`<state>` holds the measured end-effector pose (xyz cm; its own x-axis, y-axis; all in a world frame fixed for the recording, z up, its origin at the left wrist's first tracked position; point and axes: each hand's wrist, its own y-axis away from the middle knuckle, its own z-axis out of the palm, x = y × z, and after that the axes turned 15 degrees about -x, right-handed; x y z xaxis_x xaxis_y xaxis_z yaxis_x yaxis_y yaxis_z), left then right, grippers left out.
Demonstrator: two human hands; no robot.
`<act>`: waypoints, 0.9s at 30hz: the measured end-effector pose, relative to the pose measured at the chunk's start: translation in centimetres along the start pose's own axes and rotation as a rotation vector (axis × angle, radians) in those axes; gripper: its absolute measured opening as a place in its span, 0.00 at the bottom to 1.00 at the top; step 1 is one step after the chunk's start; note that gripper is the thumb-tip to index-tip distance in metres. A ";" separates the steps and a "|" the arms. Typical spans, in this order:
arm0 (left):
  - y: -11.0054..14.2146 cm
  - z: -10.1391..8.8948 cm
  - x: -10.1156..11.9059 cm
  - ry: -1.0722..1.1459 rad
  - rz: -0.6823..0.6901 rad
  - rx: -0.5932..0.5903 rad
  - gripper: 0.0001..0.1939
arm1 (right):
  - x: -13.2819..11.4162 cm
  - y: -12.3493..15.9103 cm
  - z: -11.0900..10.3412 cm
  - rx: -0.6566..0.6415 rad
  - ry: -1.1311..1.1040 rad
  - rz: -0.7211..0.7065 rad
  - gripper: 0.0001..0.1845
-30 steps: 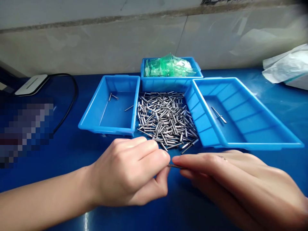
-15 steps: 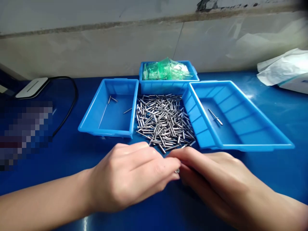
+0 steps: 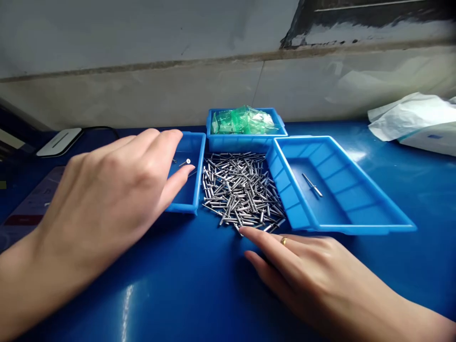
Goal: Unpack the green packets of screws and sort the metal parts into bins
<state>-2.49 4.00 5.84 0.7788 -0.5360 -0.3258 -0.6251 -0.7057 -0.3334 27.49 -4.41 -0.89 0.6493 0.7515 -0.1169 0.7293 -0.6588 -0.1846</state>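
Note:
Over the left blue tray is my left hand, its thumb and index finger spread apart. A screw with a round pale head shows just past the thumb tip, in or above that tray; more small screws there are partly hidden by my hand. A pile of mixed screws and blind rivets lies on the table between the trays. My right hand is at the near edge of this pile, index fingertip at a metal piece, thumb apart. One blind rivet lies in the right blue tray.
Behind the pile, a third blue tray contains green plastic bags. A white device with a black cable is at the back left. White crumpled wrapping lies at the back right against the wall.
My hands were together in front of the pile and have parted. The left moved up and left over the left tray and opened; the right stayed near the pile, its fingers loosened.

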 end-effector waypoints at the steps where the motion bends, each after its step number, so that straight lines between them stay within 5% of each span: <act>1: 0.1 -0.1 0.2 -0.026 0.031 0.008 0.29 | 0.1 0.0 0.1 0.002 0.017 0.001 0.22; 4: 1.1 -0.6 2.2 0.059 0.332 0.083 0.11 | 0.3 -0.1 0.2 -0.006 0.024 -0.008 0.22; 6: 2.0 -0.6 4.2 0.155 0.409 0.064 0.10 | 0.3 0.0 0.3 -0.019 0.011 -0.008 0.23; 10: 3.3 0.7 6.7 0.134 0.395 -0.031 0.14 | 0.4 0.4 0.6 -0.022 0.001 0.020 0.18; 14: 3.7 1.8 6.7 0.072 0.356 -0.099 0.15 | 0.8 0.9 1.3 -0.043 0.005 0.090 0.10; 20: 3.7 2.8 7.1 0.075 0.341 -0.084 0.19 | 1.1 1.3 2.0 -0.075 0.016 0.159 0.16; 24: 3.5 3.3 7.5 0.086 0.259 -0.009 0.21 | 1.1 1.1 1.8 -0.070 0.017 0.142 0.11; 27: 3.2 3.0 7.0 0.133 0.366 -0.038 0.20 | 1.0 0.6 1.4 -0.047 0.019 0.087 0.07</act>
<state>0.80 -0.58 -0.10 0.5061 -0.8090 -0.2989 -0.8625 -0.4719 -0.1828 28.24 -4.01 -2.46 0.7144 0.6907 -0.1124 0.6788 -0.7230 -0.1287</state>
